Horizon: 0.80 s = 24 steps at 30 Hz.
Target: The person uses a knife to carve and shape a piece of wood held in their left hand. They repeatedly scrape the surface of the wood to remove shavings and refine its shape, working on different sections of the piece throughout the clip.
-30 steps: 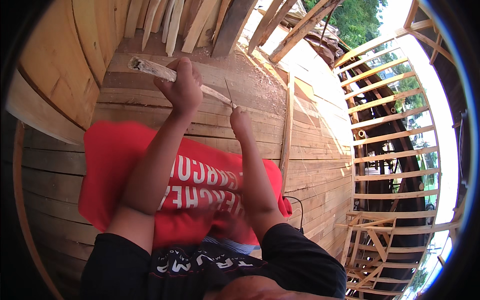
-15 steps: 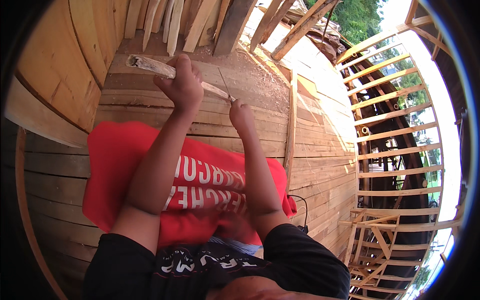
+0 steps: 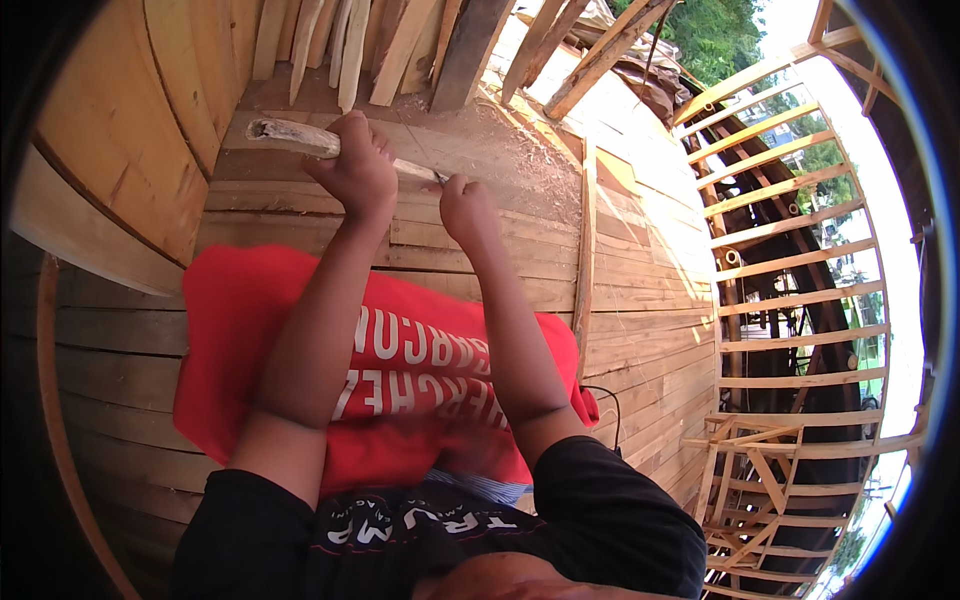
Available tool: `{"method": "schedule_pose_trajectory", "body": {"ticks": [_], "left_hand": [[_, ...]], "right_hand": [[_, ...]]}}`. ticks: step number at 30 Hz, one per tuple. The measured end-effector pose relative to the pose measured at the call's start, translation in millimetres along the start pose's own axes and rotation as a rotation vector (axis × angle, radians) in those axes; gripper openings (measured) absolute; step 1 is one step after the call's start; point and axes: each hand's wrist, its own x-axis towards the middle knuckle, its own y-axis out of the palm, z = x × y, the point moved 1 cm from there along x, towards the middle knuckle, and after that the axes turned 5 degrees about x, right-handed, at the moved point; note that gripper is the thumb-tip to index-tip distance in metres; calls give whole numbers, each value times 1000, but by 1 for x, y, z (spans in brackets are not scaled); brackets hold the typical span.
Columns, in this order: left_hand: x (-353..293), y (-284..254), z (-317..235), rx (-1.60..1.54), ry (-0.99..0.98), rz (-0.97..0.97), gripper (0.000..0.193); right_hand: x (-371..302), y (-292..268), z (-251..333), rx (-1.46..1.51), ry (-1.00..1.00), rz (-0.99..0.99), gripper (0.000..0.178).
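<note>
A pale, rough wooden stick (image 3: 300,138) lies slantwise ahead of me, its thick, hollow-looking end to the left. My left hand (image 3: 360,165) is wrapped round it near that end. In my closed right hand (image 3: 467,212) is a thin-bladed knife (image 3: 438,177). The handle is hidden in the fist, and the blade, faint with motion blur, points up and left across the stick's thinner part. Both arms reach over a red cloth (image 3: 250,340) with white lettering, spread across my lap.
Wood shavings (image 3: 545,160) litter the plank floor (image 3: 640,370) ahead. Upright boards (image 3: 390,60) lean at the far side, with a wooden panel (image 3: 130,110) at left. A raised batten (image 3: 586,240) crosses the floor; a slatted wooden railing (image 3: 790,295) runs along the right.
My right hand has moved left and slightly up with the knife, closer to my left hand. The left hand and the stick have shifted slightly left.
</note>
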Motion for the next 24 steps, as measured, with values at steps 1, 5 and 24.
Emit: {"method": "schedule_pose_trajectory", "body": {"ticks": [1,5,24], "left_hand": [[3,-4,-2,10,-1,-17,37],[-7,5,9,-36,-92,61,39],[1,4,12,-9,-9,-19,35]], "right_hand": [[4,11,-16,-27,9,3,42],[9,47,-227,-76,345,45,42],[35,36,-116,53,41,12,27]]}}
